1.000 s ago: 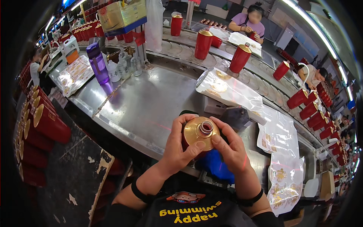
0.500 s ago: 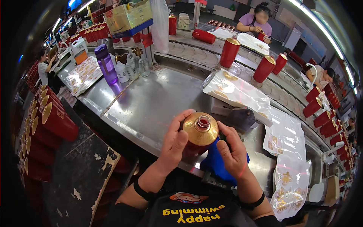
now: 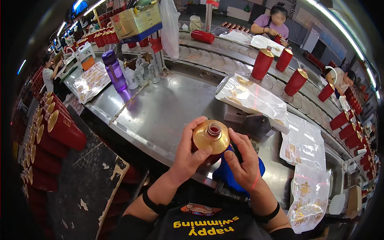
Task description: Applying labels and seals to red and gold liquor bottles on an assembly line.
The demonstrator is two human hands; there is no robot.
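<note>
1. Head view: looking down at a round gold-shouldered bottle with a red open neck, held upright just above the near edge of a brushed steel worktop.
2. Left hand wrapped round the bottle's left side, fingers curled over the gold shoulder, thumb pressing the front; forearm rising from the lower edge, black band at the wrist.
3. Right hand cupping the bottle's right side, thumb angled toward the shoulder, fingers closed behind; black band at that wrist too.
4. Beneath the right hand, a blue cloth, partly hidden by the palm.
5. Beyond on the worktop: clear plastic bags with gold printed labels, lying flat right of centre.
6. Far left: a purple translucent drinking bottle, standing upright, well apart from the hands.
7. Along the curved conveyor behind: tall red cylindrical tubes with gold lids, standing upright.
</note>
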